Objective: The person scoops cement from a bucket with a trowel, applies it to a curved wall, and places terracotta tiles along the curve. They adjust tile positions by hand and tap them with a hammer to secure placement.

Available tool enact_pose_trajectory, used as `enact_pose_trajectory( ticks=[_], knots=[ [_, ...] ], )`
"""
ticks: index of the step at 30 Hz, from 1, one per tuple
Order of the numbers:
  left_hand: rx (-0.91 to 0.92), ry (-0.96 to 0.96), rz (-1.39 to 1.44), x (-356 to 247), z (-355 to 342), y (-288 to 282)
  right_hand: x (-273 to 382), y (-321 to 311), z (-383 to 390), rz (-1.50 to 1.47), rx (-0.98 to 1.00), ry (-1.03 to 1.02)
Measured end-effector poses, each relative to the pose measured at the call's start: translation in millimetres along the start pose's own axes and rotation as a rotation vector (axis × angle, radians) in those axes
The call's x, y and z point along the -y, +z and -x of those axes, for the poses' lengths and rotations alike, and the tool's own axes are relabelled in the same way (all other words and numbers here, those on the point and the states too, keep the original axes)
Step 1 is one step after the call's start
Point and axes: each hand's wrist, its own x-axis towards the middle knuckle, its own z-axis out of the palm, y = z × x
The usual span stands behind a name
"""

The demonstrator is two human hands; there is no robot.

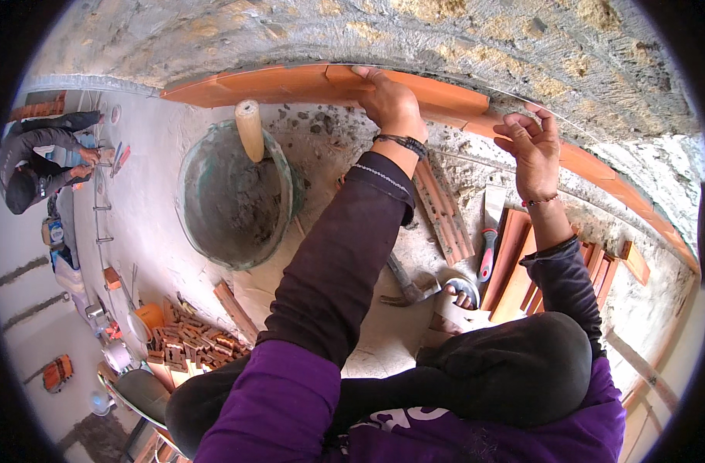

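My left hand [391, 104] grips an orange tile strip [437, 91] set along the base of the rough wall [507, 38], its fingertips at the tile's upper edge. My right hand [532, 154] is raised beside the same tile row, fingers apart and loosely curled near a thin line along the wall; I see nothing clearly held. A bucket of grey mortar [225, 212] with a wooden handle [250, 131] sticking up stands left of my arm. A putty knife [489, 251], a hammer [410, 289] and a mortar-smeared tile [441, 208] lie below my hands.
Stacked tile strips [511, 258] lie at the right beside my bent knee and foot. A heap of cut pieces [190, 343] and an orange container [148, 316] are at lower left. A co-worker [44, 154] in dark clothing works low at the far left among scattered tools.
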Motion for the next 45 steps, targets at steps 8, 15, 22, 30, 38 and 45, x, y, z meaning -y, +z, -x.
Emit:
enact_pose_trajectory(
  ticks=[8, 15, 22, 30, 38, 45],
  knots=[
    [0.079, 0.033, 0.015, 10, -10, -5, -3, 10, 6, 0.047, -0.04, 0.038],
    [0.099, 0.001, 0.043, 12, -6, -4, -7, -5, 14, 0.151, 0.037, 0.116],
    [0.033, 0.064, 0.109, 17, -11, -9, -31, -5, 80, 0.749, 0.667, -0.052],
    [0.182, 0.126, 0.011, 19, -9, -17, -60, 24, 199, 1.356, 1.42, -0.172],
    [0.262, 0.026, 0.065, 18, -18, -19, -114, 19, 219, 1.317, 1.304, -0.209],
    [0.338, -0.007, -0.154, 12, -36, -35, -72, 7, 225, 0.887, 1.313, 0.083]
  ],
)
